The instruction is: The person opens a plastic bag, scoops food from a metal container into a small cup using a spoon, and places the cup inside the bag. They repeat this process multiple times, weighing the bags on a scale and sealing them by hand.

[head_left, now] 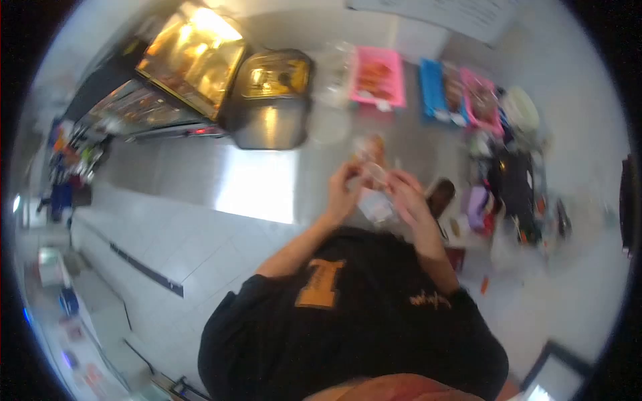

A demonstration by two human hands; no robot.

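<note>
My left hand (343, 190) and my right hand (406, 195) are raised together above a steel counter (261, 180). Both hold a small clear plastic bag (371, 160) with orange-brown food inside, one hand on each side of it. The picture is blurred, so the exact grip of the fingers is unclear. My black shirt with an orange print fills the lower middle of the view.
A lit glass food warmer (194, 57) and a steel pot-like cooker (271, 97) stand at the back left. Pink trays (379, 77) and a blue tray (435, 90) with food sit at the back. Cluttered items (515, 187) lie at the right. White tiled floor is at the left.
</note>
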